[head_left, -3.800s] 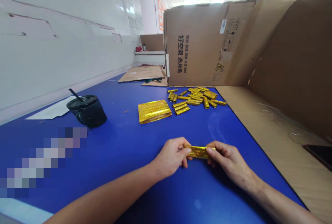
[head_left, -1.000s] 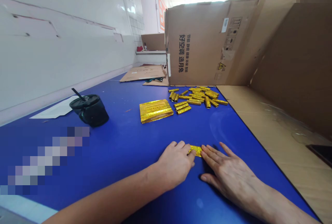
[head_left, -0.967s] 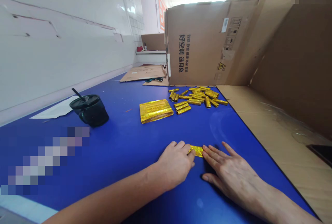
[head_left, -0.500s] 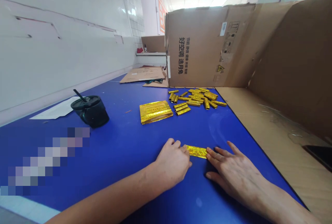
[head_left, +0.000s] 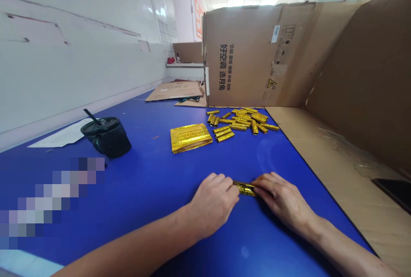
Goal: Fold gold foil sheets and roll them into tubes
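Note:
A strip of gold foil paper [head_left: 245, 188] lies at the front of the blue table, partly folded, with a raised edge along its far side. My left hand [head_left: 214, 200] is closed on its left end, and my right hand [head_left: 282, 198] pinches the right end between thumb and fingers. Both ends of the strip are hidden under the fingers. Farther back sits a flat stack of gold foil sheets [head_left: 191, 138]. Right of that stack are three folded gold pieces [head_left: 224, 134] side by side, with a loose pile of more folded gold pieces [head_left: 241, 118] behind them.
A dark lidded cup with a straw [head_left: 111, 138] stands at the left on the blue table [head_left: 150, 174], near a white paper sheet [head_left: 59, 135]. Large cardboard [head_left: 250, 63] rises at the back and right. Flat cardboard pieces [head_left: 175, 90] lie at the far end.
My right hand has gone from lying flat with spread fingers to pinching the strip's right end. The strip, flat before, now has its far edge folded up. The view has shifted slightly.

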Available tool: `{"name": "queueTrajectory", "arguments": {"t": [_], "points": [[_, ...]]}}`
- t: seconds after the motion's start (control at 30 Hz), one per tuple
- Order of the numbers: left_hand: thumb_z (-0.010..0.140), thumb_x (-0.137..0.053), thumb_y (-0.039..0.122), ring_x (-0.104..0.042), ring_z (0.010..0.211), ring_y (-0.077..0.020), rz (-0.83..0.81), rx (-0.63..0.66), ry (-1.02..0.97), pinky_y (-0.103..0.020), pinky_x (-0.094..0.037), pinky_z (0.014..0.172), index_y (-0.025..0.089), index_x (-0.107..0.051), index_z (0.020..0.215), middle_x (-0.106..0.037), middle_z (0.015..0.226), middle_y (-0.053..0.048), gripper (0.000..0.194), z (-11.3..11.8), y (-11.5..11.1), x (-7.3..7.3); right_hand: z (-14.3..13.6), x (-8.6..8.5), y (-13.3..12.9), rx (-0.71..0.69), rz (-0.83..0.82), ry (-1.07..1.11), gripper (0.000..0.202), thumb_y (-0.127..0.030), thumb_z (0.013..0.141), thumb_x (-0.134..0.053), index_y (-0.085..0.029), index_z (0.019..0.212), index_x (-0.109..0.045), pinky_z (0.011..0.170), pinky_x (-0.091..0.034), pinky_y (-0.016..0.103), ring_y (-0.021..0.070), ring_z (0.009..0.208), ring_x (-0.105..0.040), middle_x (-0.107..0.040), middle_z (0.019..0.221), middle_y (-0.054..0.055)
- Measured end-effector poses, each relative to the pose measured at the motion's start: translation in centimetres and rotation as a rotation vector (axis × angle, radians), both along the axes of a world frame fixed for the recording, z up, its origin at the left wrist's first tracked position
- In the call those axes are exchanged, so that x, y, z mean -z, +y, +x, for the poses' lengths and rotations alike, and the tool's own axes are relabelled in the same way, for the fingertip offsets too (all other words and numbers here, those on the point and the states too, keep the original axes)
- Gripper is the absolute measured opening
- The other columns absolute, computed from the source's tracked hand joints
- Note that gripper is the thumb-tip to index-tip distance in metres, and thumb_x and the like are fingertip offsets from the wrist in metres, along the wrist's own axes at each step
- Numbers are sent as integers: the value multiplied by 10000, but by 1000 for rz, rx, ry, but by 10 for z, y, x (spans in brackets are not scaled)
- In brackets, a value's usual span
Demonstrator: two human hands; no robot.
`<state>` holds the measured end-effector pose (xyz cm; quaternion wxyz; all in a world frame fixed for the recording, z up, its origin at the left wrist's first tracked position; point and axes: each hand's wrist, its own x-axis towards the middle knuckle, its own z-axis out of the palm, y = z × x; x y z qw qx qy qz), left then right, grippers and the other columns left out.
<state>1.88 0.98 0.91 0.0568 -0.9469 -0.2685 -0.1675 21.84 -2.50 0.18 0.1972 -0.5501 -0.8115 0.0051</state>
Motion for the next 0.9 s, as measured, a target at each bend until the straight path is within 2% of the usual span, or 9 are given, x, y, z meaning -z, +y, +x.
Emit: {"name": "queueTrajectory", "arguments": {"t": [0.13, 0.27, 0.33, 0.4, 0.47, 0.6, 0.9], "points": [[804, -476, 166, -466, 739, -174, -19, 19, 136, -294, -344, 625, 177, -528, 797, -551, 791, -14, 54, 1, 3, 4, 2, 1, 2, 9, 4, 49, 207, -190, 852, -388, -230, 882, -589, 669, -443, 276, 151, 720, -551, -618, 777, 14], [806, -469, 169, -469, 761, -183, -37, 6, 179, -304, -352, 628, 173, -536, 838, -556, 823, -24, 74, 3, 4, 4, 4, -8, -3, 43, 123, 131, 168, -233, 844, -407, -205, 858, -572, 671, -445, 284, 162, 756, -536, -596, 807, 44], [812, -459, 177, -469, 759, -184, -42, -1, 173, -305, -355, 628, 174, -535, 830, -555, 819, -23, 78, 3, 4, 3, 2, -14, -8, 21, 159, 115, 179, -239, 843, -409, -201, 795, -576, 640, -436, 273, 154, 712, -522, -572, 763, 44], [818, -451, 185, -469, 758, -182, -49, -4, 162, -306, -357, 634, 175, -533, 819, -554, 818, -21, 83, 2, 5, 3, 0, -17, -13, -38, 122, 37, 180, -227, 837, -417, -209, 811, -594, 613, -426, 266, 148, 681, -512, -556, 745, 38], [818, -449, 181, -468, 759, -180, -60, -1, 153, -302, -361, 640, 176, -530, 816, -553, 819, -18, 82, 2, 6, 3, -3, -15, -15, -62, 59, -60, 181, -203, 824, -432, -220, 848, -611, 606, -423, 265, 151, 678, -511, -549, 749, 37], [814, -441, 147, -467, 753, -169, -99, 12, 135, -294, -374, 676, 176, -527, 820, -554, 818, -14, 91, 1, 10, 5, -5, -6, -11, -5, -13, -158, 189, -178, 813, -441, -215, 834, -625, 590, -429, 255, 147, 657, -513, -538, 735, 33], [827, -454, 195, -460, 787, -164, -172, -7, 81, -289, -392, 742, 161, -550, 810, -540, 827, -31, 103, -1, 19, 5, -3, 2, -5, -10, 64, -162, 306, -217, 878, -319, -185, 771, -605, 563, -417, 245, 141, 637, -500, -534, 704, 45]]}}
